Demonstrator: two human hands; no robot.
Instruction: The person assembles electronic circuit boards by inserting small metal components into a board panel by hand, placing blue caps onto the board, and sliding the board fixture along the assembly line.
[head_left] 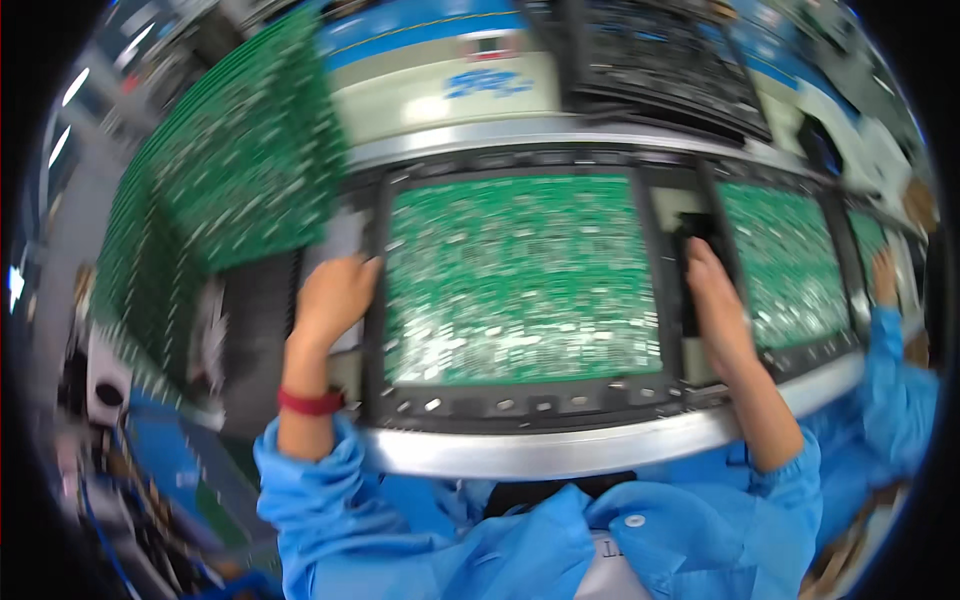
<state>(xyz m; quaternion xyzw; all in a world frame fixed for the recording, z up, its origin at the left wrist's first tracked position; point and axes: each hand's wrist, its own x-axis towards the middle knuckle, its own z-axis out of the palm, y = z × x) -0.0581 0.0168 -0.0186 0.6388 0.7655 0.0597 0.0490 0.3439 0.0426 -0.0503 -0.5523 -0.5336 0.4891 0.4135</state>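
Note:
A green circuit board panel (520, 275) covered with small parts lies in a black carrier frame (520, 402) right in front of me. My left hand (338, 292), a red band at its wrist, has its fingers curled against the frame's left edge. At the opposite edge, my right hand (718, 305) has its fingers straight and close together along the frame's side; its thumb is hidden. The carrier sits between both hands. Motion blurs the picture, so the exact finger contact is unclear.
Upright green boards (250, 150) fill a rack at the left. A second board in a black carrier (785, 260) lies to the right, near another person's hand (884, 275). Metal rails (560, 447) run along the line. Stacked black carriers (670, 75) stand behind.

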